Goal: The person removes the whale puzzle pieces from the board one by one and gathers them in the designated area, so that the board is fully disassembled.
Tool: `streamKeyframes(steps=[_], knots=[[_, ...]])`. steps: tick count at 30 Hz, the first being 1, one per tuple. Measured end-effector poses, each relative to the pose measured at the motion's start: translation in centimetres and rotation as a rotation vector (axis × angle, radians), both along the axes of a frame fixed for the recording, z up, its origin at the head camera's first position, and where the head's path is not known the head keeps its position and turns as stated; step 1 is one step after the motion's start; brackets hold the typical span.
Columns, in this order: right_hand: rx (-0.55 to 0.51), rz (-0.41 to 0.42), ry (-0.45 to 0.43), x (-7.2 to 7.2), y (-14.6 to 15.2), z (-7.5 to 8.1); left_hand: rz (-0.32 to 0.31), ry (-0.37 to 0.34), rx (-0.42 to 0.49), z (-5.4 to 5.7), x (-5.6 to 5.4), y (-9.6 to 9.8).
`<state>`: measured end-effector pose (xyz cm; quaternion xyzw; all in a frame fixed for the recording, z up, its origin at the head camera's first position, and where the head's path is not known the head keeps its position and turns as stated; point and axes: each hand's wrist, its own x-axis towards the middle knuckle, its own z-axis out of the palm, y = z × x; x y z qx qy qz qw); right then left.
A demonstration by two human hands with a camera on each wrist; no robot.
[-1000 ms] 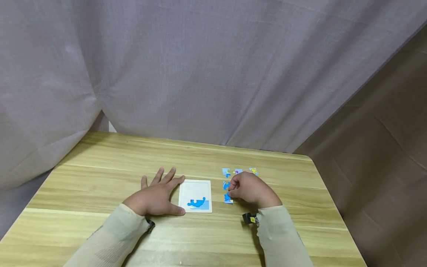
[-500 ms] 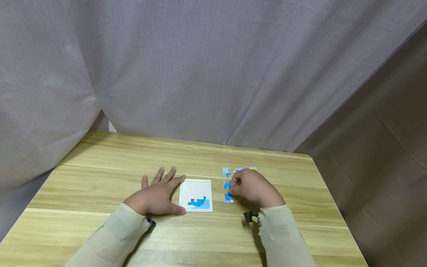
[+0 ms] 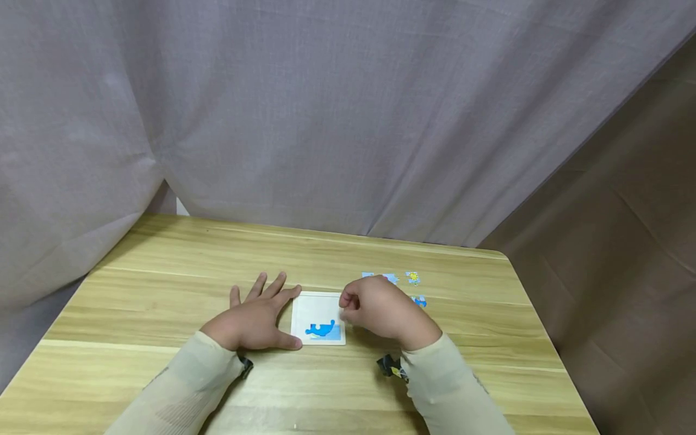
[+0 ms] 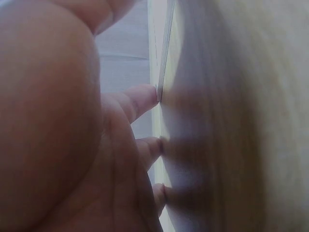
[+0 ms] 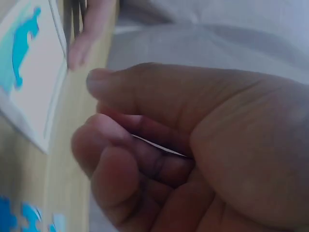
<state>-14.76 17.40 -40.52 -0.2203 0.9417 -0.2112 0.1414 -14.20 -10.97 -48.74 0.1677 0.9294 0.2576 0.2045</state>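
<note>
A square white puzzle tray (image 3: 315, 305) lies flat on the table, with joined blue puzzle pieces (image 3: 321, 329) in its lower right part. My left hand (image 3: 255, 320) spreads over the tabletop at the tray's left side. Its index fingertip and thumb touch the tray's upper and lower left corners. Over the tray's right edge hovers my right hand (image 3: 380, 308), thumb and fingers curled in toward each other. In the right wrist view no piece shows at its fingertips (image 5: 99, 84); I cannot tell whether they pinch one.
Loose puzzle pieces lie right of the tray: a yellow sun piece (image 3: 413, 277), a light blue piece (image 3: 389, 278) and a blue piece (image 3: 418, 300). More blue pieces (image 5: 31, 217) show in the right wrist view. A grey curtain (image 3: 304, 121) hangs behind the table.
My right hand has moved left from the loose pieces to the tray's right edge, uncovering a blue piece at the right. My left hand and the tray stay in place.
</note>
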Motion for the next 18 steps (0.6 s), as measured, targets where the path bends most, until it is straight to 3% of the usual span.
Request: streamKeyframes(steps=[5,12,18], knots=[[-0.005,0.062,0.015,0.4,-1.9,-1.0,-0.006,0.005,-0.002,-0.1,0.0,0.0],[-0.018,0.087,-0.025,0.7,-3.7,-2.6,-0.012,0.013,0.000,0.1,0.0,-0.1],[0.061,0.111,-0.002,0.9,-4.8,-3.4,-0.017,0.013,0.000,0.1,0.1,-0.1]])
